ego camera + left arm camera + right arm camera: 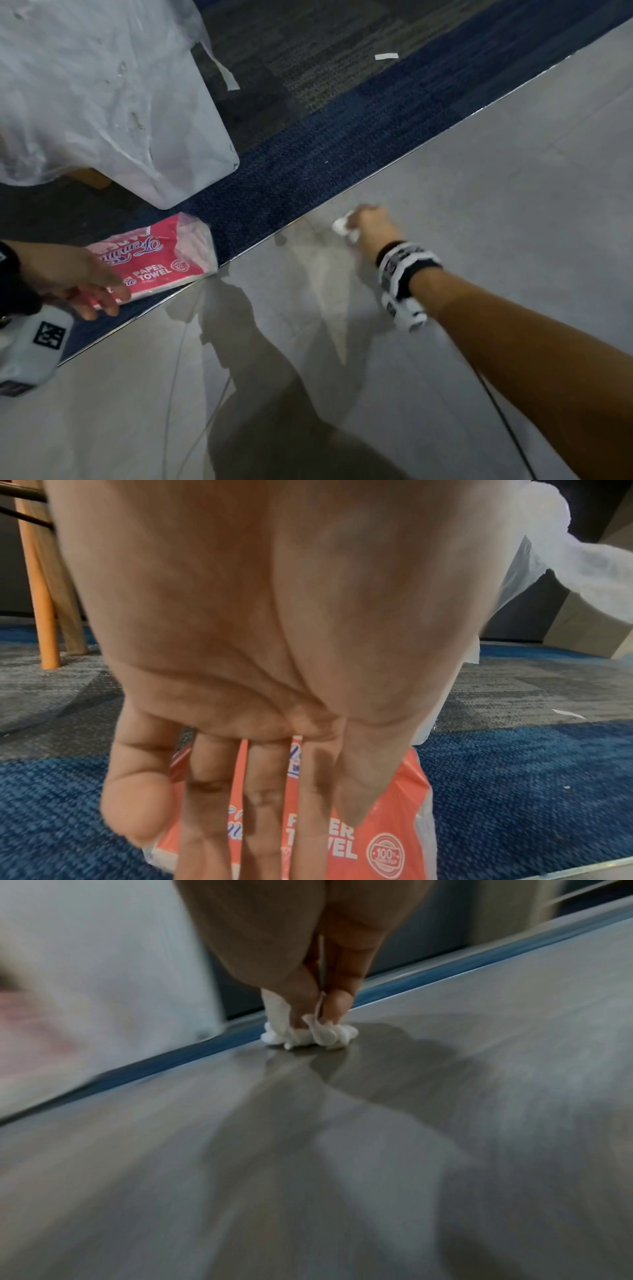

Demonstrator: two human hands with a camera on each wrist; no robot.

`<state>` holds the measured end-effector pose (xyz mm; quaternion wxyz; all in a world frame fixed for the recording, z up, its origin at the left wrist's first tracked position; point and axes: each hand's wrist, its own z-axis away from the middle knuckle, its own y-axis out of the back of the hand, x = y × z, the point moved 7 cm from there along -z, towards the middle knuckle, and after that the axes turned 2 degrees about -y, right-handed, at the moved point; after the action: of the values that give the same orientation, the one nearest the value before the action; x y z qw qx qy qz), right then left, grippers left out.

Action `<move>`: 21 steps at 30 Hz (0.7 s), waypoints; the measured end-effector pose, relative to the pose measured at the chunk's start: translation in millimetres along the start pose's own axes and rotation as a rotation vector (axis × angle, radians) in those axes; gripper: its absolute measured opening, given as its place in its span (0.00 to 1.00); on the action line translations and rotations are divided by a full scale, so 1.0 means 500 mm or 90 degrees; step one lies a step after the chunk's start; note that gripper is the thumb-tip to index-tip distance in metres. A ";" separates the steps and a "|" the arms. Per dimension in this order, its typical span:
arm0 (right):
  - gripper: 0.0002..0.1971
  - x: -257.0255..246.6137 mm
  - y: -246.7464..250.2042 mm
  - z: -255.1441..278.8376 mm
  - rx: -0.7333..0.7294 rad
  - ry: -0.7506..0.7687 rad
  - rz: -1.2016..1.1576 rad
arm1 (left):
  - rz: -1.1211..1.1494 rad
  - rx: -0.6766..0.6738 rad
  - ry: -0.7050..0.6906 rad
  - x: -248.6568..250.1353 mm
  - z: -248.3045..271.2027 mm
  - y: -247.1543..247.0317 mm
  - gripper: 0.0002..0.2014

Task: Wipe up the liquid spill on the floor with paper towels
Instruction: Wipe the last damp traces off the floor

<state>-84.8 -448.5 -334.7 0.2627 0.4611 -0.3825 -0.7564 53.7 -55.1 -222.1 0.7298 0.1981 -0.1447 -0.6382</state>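
The right hand (371,228) pinches a crumpled white paper-towel wad (342,228) against the grey tile floor (479,178), toward one o'clock in the head view; only the right wrist view shows the wad (308,1035) touching a wet patch (387,1053). At nine o'clock, the left hand (80,277), fingers (263,818) straight and empty, hovers over a pink plastic paper-towel pack (164,260) lying on blue carpet (514,791).

Fingers of right hand (371,226) hidden from head view behind its own back; wad (344,229) mostly covered, only white edges showing. Pack (154,260) partly covered by left hand (77,277); lettering broken by fingers (262,804) in left wrist view, tips cut off at bottom edge. Right wrist view smeared by blur: pale bag (103,974) at left without detail. Spill's edge on floor (479,171) too faint to trace.
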 end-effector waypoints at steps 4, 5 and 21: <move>0.08 0.003 0.060 -0.042 0.151 -0.151 -0.009 | 0.044 0.027 -0.014 0.012 0.013 0.011 0.12; 0.08 -0.057 0.026 -0.029 0.104 -0.096 -0.001 | 0.048 0.027 -0.013 0.017 0.015 0.010 0.12; 0.11 -0.282 -0.108 0.041 -0.101 0.163 0.070 | 0.021 0.007 -0.010 0.020 0.023 0.013 0.11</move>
<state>-44.0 -305.3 -303.3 0.3858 0.5102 -0.3094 -0.7037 55.7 -65.4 -209.4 0.7379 0.1947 -0.1568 -0.6269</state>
